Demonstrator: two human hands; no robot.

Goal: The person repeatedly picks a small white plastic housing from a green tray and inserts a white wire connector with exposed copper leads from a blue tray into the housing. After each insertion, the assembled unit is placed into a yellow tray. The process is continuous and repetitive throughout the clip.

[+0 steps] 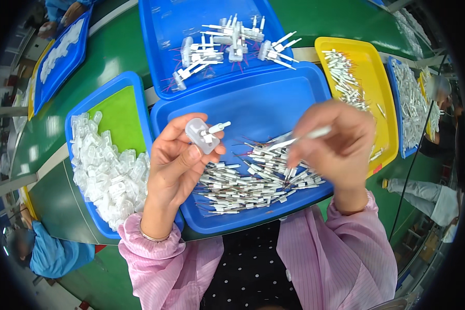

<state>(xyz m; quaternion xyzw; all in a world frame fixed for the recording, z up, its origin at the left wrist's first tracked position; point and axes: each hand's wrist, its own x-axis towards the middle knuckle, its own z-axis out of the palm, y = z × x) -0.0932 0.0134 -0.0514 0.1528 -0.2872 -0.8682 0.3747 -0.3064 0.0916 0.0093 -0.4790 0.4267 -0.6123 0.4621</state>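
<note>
Pinched in my left hand point(178, 160) is a translucent plastic holder point(200, 135), with a white stick-like part standing out of its face. My right hand point(336, 139) is raised to the right of it, blurred by motion, with thumb and fingers closed on a slim white stick part point(315, 133). Both hands are over a blue tray point(253, 111), where many white stick parts with thin dark ends point(253, 188) lie in a loose heap. The two held pieces are apart from each other.
At left, a blue tray point(138, 88) holds piled translucent holders point(108, 170) and a green sheet point(120, 119). Ahead, another blue tray point(160, 31) carries holders fitted with sticks point(235, 39). A yellow tray point(377, 88) with sticks stands at right. Other people point(57, 250) are nearby.
</note>
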